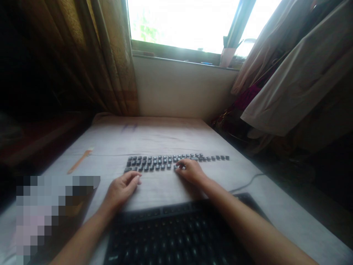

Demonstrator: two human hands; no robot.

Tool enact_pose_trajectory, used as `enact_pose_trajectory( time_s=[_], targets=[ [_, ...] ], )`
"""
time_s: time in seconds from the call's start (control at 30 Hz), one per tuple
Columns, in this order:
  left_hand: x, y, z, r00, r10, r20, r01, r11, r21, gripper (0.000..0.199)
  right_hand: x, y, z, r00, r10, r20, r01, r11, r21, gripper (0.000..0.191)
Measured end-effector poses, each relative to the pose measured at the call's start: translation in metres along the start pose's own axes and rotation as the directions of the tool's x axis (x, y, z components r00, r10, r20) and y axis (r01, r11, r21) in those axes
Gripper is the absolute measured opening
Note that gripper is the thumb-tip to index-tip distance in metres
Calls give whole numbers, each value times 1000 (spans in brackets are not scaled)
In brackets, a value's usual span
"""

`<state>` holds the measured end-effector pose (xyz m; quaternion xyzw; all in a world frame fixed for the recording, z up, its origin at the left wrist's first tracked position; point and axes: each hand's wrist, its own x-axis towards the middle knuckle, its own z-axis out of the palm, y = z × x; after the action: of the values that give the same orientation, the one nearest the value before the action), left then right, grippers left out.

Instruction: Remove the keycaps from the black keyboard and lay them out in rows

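Black keycaps (pixel 150 161) lie in several rows on a pale cloth. My right hand (pixel 189 170) is over the front row, with thumb and fingertips pinched at a keycap (pixel 175 167) in line with its neighbours. Just in front of the rows' left end is my left hand (pixel 124 187), palm side inward. Its fingers are curled and the thumb lies close to the index finger; whatever may be between them is hidden. A black keyboard (pixel 154 212) lies nearest me under my forearms, its right part partly covered by my right arm.
An orange-handled brush (pixel 79 161) lies at the left. A dark-edged object with a pixelated surface (pixel 55 217) is at lower left. The keyboard's cable (pixel 249 182) runs right. A curtain (pixel 110 66) and hanging clothes (pixel 286 84) flank the window (pixel 179 25).
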<state>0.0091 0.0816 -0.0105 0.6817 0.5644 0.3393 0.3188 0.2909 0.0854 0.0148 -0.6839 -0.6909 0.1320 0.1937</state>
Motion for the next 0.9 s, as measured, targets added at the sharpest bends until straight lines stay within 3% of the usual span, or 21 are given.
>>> enact_pose_trajectory(
  time_s=[0.9],
  targets=[
    [-1,5,-1,1000,0,-1,0,1000,9,41,7,-5,3,1000,-6,14,7,996,-88,23]
  ],
)
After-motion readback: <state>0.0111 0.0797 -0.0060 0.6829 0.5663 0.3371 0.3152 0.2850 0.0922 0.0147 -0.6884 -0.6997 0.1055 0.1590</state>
